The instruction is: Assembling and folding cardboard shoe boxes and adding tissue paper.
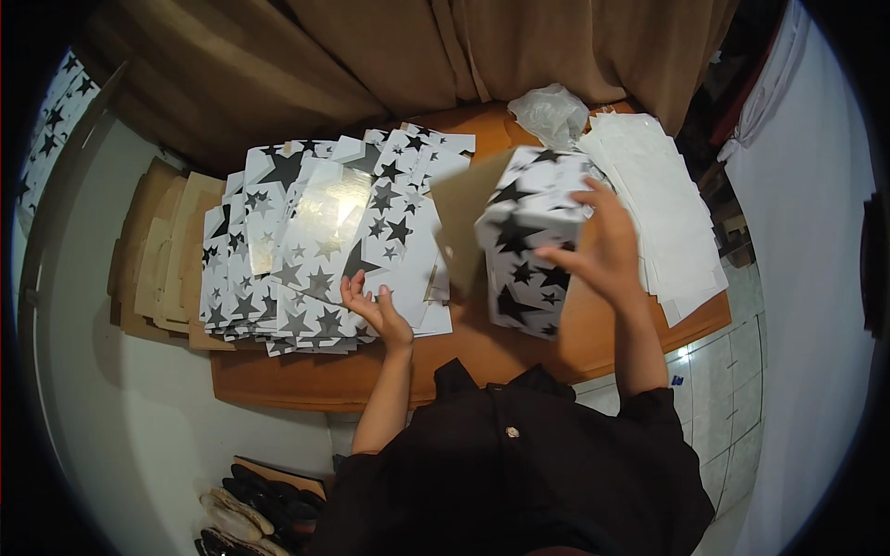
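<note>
One curtain, brown (389,56), hangs along the far side. One table, orange-brown (278,375), stands before it. Star sheets (320,246), white with black and grey stars, overlap across the table's left half; they lie too closely layered for a count. White sheets (654,218) form one pile at the table's right end, number likewise uncountable. Cardboard (171,250), brown and flat, lies left of the star sheets, at least three pieces by their visible edges.

One box (524,246), star-printed, is between the two piles, just beside the right hand (607,246) and well apart from the left hand (378,313). It is blurred; whether its base rests on the table cannot be determined. One brown panel (462,227) shows at its left side, join not verifiable. Several shoes (260,510) sit at lower left, below table level. One clear bag (552,113) lies crumpled behind the box.

Two hands observed. Right: thumb and fingers parted in a wide curve, overlapping the box's right edge; firm grip not confirmed. Left: released, fingers loosely bent and spread, holding nothing, over the star sheets; contact with them cannot be told.
</note>
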{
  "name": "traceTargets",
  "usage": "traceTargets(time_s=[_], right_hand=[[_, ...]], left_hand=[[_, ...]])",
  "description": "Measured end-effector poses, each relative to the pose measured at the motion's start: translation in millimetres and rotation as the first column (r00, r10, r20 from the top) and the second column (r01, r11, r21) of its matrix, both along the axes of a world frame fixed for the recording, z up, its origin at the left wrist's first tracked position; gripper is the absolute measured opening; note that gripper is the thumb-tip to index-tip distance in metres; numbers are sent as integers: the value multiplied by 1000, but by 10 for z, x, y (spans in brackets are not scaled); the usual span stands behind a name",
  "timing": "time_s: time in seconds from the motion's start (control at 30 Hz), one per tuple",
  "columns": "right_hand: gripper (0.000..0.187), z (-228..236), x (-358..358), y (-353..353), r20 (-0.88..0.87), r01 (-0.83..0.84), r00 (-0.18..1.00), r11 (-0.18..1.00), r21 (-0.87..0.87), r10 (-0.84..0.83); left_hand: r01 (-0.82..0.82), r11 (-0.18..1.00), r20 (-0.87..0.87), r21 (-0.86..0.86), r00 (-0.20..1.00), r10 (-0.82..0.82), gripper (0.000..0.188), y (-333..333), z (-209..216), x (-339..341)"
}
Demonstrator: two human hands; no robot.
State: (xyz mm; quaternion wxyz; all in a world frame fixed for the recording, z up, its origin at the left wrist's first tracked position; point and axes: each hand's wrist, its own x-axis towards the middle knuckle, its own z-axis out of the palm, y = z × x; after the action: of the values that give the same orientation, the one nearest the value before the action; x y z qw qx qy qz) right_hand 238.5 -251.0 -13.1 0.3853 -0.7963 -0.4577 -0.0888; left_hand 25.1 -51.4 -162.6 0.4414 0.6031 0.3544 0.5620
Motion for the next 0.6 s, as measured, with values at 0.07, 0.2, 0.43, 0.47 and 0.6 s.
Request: traceTargets(time_s=[0.07, 0.2, 0.43, 0.47, 0.6], right_hand=[[72, -290, 174, -232, -164, 25, 986, 979, 200, 8], [74, -1334, 204, -538, -550, 115, 792, 820, 561, 266], [60, -2510, -156, -1202, -746, 244, 646, 883, 402, 161], [58, -2503, -196, -1259, -733, 254, 671, 893, 371, 114], [51, -2286, -250, -1428, -791, 339, 610, 886, 318, 50]], left_hand=[[69, 995, -74, 66, 995, -64, 64, -53, -3, 97], [329, 878, -212, 349, 940, -268, 87, -102, -1, 306], [530, 830, -713, 174, 650, -265, 66, 157, 3, 625], [533, 829, -714, 169, 646, -270, 66, 183, -2, 658], [558, 820, -758, 131, 589, -280, 64, 309, -57, 803]])
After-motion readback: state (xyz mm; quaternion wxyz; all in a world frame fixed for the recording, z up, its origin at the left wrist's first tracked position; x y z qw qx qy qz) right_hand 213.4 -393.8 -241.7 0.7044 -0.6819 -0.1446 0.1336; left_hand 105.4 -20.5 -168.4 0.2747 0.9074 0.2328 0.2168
